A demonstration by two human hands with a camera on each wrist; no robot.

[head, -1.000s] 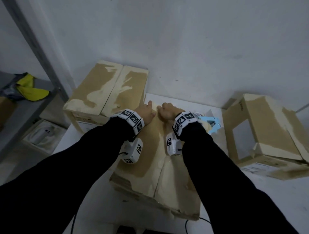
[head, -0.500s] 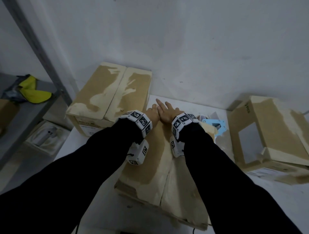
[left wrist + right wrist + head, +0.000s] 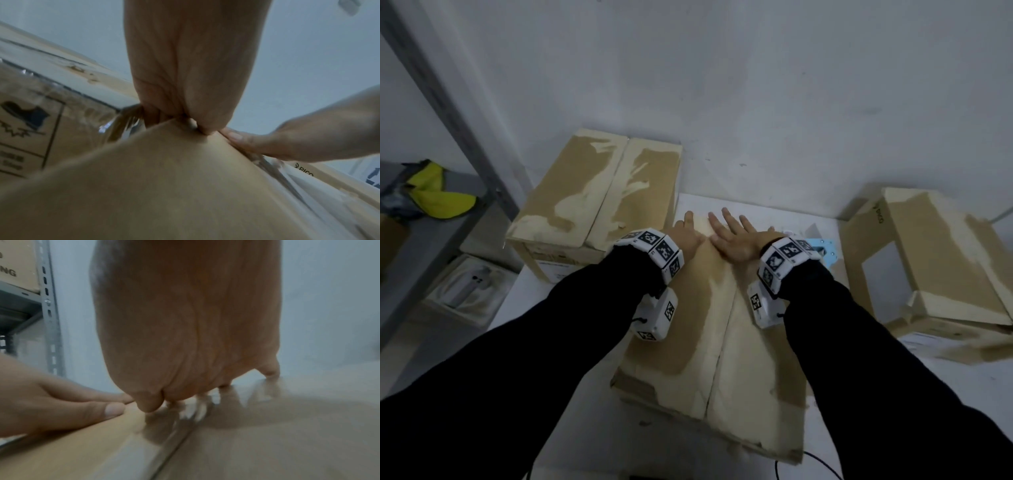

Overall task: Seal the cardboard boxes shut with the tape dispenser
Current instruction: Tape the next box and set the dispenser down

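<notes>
A brown cardboard box [image 3: 709,356] lies in front of me with its two top flaps closed along a centre seam. My left hand [image 3: 686,233] lies flat on the left flap near the far edge, fingers straight. My right hand [image 3: 732,236] presses flat on the right flap beside it, fingers spread. The right wrist view shows the right hand [image 3: 185,331] on the cardboard by the seam, and the left hand [image 3: 61,404] next to it. A light blue tape dispenser [image 3: 822,248] lies on the table just right of my right wrist, mostly hidden.
A second closed box [image 3: 599,195] stands at the back left against the wall. A third box [image 3: 935,260] sits tilted at the right. A grey metal shelf [image 3: 431,226] with a yellow cloth [image 3: 438,195] is at far left. The white table [image 3: 928,394] shows around the boxes.
Both hands went from curled on the far edge of the box to flat with straight fingers on the flaps. The view has shifted slightly closer.
</notes>
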